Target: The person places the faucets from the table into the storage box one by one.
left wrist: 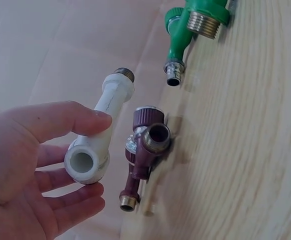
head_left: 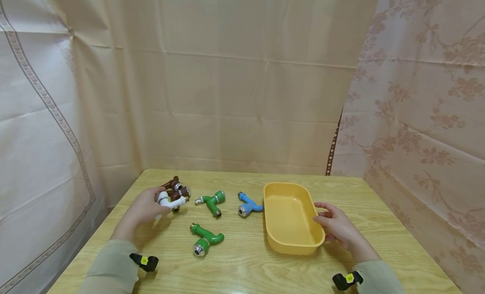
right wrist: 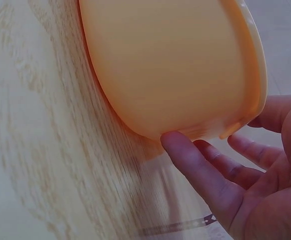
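My left hand (head_left: 145, 204) holds a white plastic tap (left wrist: 110, 102) between thumb and fingers, its threaded end pointing away from the palm. Close beside it on the table lie dark brown taps (left wrist: 148, 145), partly hidden behind the hand and the white tap in the head view. At the right, my right hand (head_left: 338, 225) touches the outer side of a yellow plastic basin (head_left: 278, 245). Its fingers are loosely spread along the basin's wall in the right wrist view, not wrapped round the rim. The basin has nothing in it.
A green tap (head_left: 211, 202) lies right of the brown ones, and another green tap (head_left: 206, 239) lies nearer the front. A blue tap (head_left: 248, 204) rests against the basin's left side. Curtains (head_left: 242, 96) hang behind the wooden table (head_left: 246, 273) and at both sides.
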Demonstrator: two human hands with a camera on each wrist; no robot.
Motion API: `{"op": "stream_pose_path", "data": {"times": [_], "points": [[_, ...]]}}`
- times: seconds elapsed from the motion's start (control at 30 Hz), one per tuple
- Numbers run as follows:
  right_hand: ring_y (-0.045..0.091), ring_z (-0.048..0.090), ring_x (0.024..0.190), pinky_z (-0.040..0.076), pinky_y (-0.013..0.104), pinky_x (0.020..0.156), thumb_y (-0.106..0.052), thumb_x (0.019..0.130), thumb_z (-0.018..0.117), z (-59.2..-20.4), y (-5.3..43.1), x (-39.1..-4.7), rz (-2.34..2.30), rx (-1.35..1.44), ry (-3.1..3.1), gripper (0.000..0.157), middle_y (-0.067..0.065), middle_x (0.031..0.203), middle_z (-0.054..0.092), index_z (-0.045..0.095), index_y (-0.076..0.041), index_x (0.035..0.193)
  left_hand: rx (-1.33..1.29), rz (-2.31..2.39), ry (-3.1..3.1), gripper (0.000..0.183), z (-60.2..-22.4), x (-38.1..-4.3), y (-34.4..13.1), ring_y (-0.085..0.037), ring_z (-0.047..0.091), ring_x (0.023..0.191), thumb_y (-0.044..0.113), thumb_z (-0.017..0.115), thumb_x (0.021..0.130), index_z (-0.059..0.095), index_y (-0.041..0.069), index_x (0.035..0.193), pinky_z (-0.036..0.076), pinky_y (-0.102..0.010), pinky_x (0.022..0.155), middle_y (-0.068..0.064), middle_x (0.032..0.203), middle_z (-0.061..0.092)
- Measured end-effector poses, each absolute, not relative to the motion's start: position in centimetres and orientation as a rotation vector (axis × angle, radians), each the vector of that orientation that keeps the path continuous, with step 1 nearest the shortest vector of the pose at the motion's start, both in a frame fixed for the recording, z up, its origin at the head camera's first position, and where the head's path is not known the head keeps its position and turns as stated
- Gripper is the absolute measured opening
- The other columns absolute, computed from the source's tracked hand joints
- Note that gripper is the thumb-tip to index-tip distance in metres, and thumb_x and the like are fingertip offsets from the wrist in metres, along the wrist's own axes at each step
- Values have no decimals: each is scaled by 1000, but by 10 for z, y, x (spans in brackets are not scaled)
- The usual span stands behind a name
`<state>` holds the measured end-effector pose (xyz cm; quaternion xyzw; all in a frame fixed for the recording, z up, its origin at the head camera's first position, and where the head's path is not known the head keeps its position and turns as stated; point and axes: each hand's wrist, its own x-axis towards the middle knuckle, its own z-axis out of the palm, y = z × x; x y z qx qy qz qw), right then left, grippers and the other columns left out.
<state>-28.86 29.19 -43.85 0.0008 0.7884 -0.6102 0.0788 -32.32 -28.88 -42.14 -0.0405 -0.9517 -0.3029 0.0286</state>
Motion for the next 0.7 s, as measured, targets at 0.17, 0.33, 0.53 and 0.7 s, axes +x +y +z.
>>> {"op": "stream_pose_path", "data": {"times": [0.17,0.33,0.53,0.7], "points": [[32,68,95,60,53,67,-8,102,59,-438,292,-288,-1830,8,2359,56,29,131,52,36,-5,153,-185,-903,-2881,82,-417,-322,-284,-41,57,114,24,83,80,46,-9,146,47,-59,95,-32,135,56],[32,68,96,60,53,68,-9,102,60,-440,292,-287,-1808,0,2378,58,30,132,51,34,-4,154,-232,-880,-2838,79,-411,-320,-280,-39,58,110,24,83,82,48,-8,144,48,-57,93,-27,128,60],[33,68,97,60,54,67,-9,103,59,-440,293,-289,-1808,-7,2378,58,31,132,50,33,-3,154,-242,-889,-2803,79,-402,-315,-272,-34,57,103,25,82,83,47,-5,146,49,-52,86,-22,122,61],[33,68,96,60,54,67,-9,103,59,-440,293,-288,-1814,-22,2372,59,32,132,50,32,-2,154,-234,-900,-2782,79,-396,-312,-266,-36,57,105,25,83,84,47,-3,147,50,-51,86,-23,125,60]]}}
